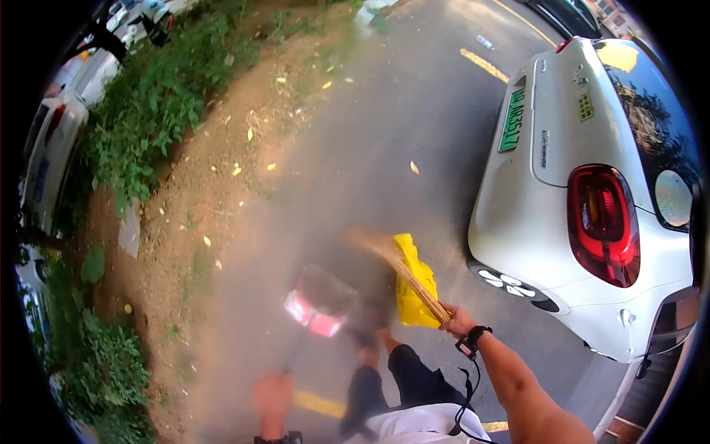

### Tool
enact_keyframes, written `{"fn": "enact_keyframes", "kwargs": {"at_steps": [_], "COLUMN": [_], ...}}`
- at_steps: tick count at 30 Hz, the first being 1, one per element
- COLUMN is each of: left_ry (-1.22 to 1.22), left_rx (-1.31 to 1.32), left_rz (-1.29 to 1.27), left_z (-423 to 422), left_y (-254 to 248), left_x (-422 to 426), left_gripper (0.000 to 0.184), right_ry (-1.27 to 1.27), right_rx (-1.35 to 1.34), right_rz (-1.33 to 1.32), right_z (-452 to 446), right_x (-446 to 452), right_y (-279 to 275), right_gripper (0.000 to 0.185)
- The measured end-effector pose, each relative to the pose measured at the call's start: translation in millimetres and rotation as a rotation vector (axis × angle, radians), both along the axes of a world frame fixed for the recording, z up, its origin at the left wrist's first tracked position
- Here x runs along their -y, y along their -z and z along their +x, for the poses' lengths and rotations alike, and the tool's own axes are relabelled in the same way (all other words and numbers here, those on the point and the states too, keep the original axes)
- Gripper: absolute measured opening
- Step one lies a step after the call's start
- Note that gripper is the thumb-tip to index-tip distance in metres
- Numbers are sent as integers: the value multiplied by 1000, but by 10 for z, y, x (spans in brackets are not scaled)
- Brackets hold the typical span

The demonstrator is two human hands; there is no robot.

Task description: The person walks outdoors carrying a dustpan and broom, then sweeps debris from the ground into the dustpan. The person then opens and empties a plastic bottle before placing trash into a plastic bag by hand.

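1. White car (510, 211): located at right; rear end faces left, with red tail lamp (603, 226) and green number plate (512, 120) exposed.
2. Dark vehicle (568, 18): located far right, partly cut off.
3. Yellow line (484, 66): painted on grey pavement (355, 140), far side.
4. Dirt strip (196, 185): borders pavement at left.
5. Green shrubs (148, 118): grow along dirt strip.
6. Second pale car (63, 152): positioned beyond shrubs, left edge.

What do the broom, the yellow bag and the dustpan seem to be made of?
Broom: probably dried plant stalks, matte; tan strands run lengthwise. Yellow bag: likely thin plastic with a slight sheen; it is creased like film. Dustpan: possibly glossy plastic, given its bright glare, but blur leaves the material open.
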State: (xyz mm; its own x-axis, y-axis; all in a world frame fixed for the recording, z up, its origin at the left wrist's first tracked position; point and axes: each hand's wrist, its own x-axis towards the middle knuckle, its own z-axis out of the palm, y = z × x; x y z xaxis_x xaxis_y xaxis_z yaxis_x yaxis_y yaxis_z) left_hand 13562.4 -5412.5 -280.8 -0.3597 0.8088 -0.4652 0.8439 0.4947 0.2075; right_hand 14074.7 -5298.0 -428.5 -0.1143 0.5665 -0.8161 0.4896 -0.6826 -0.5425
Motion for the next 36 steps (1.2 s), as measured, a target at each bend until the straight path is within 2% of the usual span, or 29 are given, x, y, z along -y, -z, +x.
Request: {"fn": "enact_keyframes", "kwargs": {"at_steps": [3,5,11,13,14,18,21,24,27,30,32,34,35,36], "left_ry": [60,26,33,-7,-31,17,98,155,128,138,136,128,118,124], "left_rx": [-27,-14,-43,-25,-19,-7,-13,-29,-40,-53,-66,-49,-41,-47], "left_rz": [59,26,40,54,63,86,106,69,13,-22,45,37,39,18], "left_z": [-31,-8,132,217,270,577,723,882,977,1101,1168,1227,1231,1183], "left_y": [-88,-185,-164,-131,-114,-171,-83,-143,6,126,237,200,171,177], "left_x": [-194,-392,-1167,-1524,-1736,-2651,-3228,-3833,-4314,-4616,-4792,-5064,-5172,-5205], "left_gripper": [31,31,31,31,31,31,31,31,33,35,34,34,34,34], "right_ry": [29,105,264,271,255,364,395,513,579,508,295,47,6,8], "right_rx": [101,91,102,80,85,83,123,123,229,274,140,16,-29,-129], "right_rz": [20,143,193,188,169,72,65,103,27,-21,-29,87,-117,-199], "right_z": [60,153,386,500,565,694,850,992,921,712,612,555,537,553], "right_x": [-440,-645,-1617,-1972,-2170,-2803,-3269,-3688,-4127,-4316,-4016,-3564,-3514,-3343], "right_y": [-435,-454,-430,-224,-75,222,606,1065,1408,1531,1698,1496,1146,1050], "right_gripper": [89,89,79,79,70,57,58,33,26,27,30,48,61,69]}}
